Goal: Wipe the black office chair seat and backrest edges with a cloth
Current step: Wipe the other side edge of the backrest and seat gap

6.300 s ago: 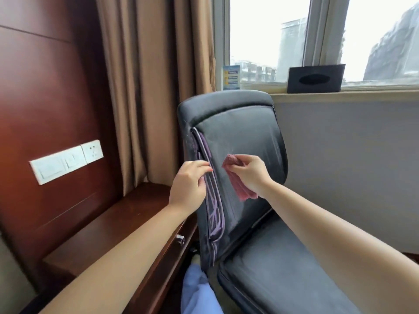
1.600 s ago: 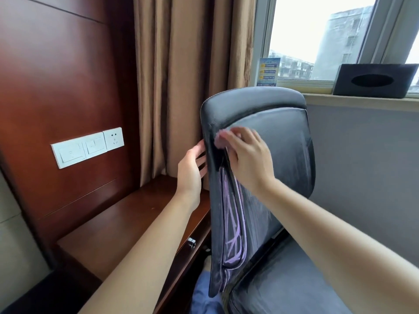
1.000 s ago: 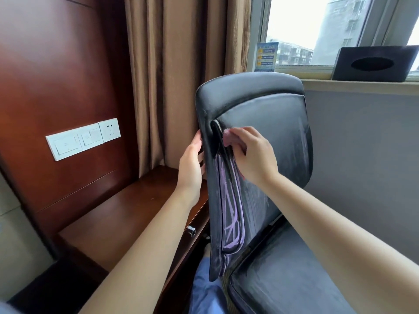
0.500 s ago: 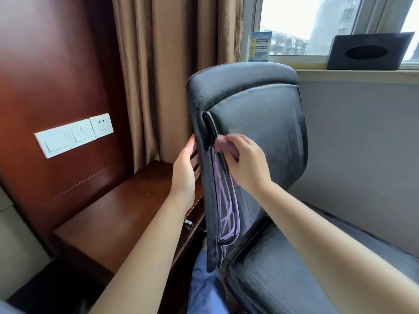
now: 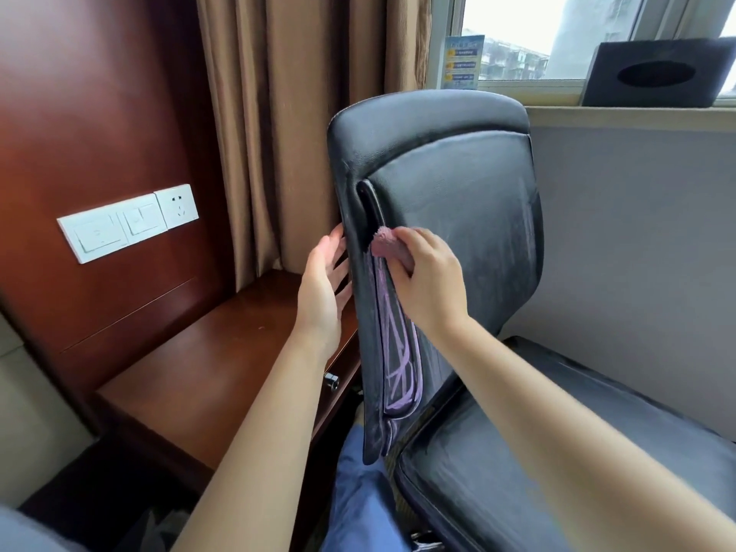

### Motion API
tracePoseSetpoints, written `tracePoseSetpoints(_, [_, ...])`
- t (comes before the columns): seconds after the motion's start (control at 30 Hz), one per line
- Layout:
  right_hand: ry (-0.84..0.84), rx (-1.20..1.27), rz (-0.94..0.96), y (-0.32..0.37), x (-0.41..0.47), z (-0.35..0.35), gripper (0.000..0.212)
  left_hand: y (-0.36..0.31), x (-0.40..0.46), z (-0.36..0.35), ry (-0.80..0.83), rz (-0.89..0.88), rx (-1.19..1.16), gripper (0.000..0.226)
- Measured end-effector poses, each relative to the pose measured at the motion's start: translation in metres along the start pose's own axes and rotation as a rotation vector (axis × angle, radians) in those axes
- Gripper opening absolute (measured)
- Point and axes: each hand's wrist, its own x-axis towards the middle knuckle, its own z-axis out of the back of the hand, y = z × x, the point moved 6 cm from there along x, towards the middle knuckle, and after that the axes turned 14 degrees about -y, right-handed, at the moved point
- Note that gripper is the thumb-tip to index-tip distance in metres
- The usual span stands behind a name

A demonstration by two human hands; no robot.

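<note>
Head — wooden desk (image 5: 223, 364) | curtain (image 5: 294, 125) (brown) | window sill (image 5: 629, 113)

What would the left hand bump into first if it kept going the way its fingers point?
Probably the brown curtain. The left hand lies open against the backrest edge, fingers pointing up and away; depth is hard to judge here.
</note>
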Motion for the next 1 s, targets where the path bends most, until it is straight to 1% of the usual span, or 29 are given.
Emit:
tracePoseSetpoints(0.1, [-0.031,-0.020,-0.047,-0.010,-0.047,0.013,0.022,0.003,0.001,0.002,-0.008,0.001,-0.001,0.044])
tracePoseSetpoints(0.17, [-0.042,-0.039,-0.051,-0.010,-0.061,0.020,0.023,0.004,-0.002,0.004,-0.009,-0.010,-0.011,0.044])
tracePoseSetpoints(0.33, [-0.103,0.013,0.000,0.017,-0.010,0.022,0.023,0.004,-0.015,0.007,0.016,-0.003,-0.076,0.048])
tracePoseSetpoints(0.4, [-0.113,0.017,-0.011,0.022,0.004,0.021,0.024,0.003,-0.020,0.009,0.027,0.015,-0.106,0.049])
tracePoseSetpoints(0.47, [-0.124,0.040,-0.044,0.020,-0.002,0.022,0.024,0.002,-0.026,0.012,0.041,0.018,-0.114,0.051])
tracePoseSetpoints(0.57, [-0.167,0.078,-0.063,0.013,-0.037,0.034,0.023,0.004,-0.032,0.016,0.046,0.000,-0.106,0.051])
tracePoseSetpoints(0.63, [-0.146,0.058,-0.077,0.008,-0.058,0.041,0.024,0.006,-0.037,0.016,0.046,-0.013,-0.094,0.049])
tracePoseSetpoints(0.7, [-0.118,0.017,-0.099,0.005,-0.061,0.043,0.024,0.009,-0.041,0.015,0.043,-0.011,-0.081,0.046])
tracePoseSetpoints(0.8, [-0.099,-0.007,-0.085,0.013,-0.040,0.042,0.021,0.013,-0.047,0.013,0.026,0.003,-0.077,0.040])
tracePoseSetpoints(0.9, [-0.101,-0.017,-0.063,0.027,-0.015,0.035,0.023,0.013,-0.046,0.013,0.026,0.021,-0.082,0.042])
tracePoseSetpoints(1.0, [-0.092,0.021,-0.100,0.025,-0.016,0.031,0.026,0.013,-0.044,0.015,0.043,0.038,-0.082,0.045])
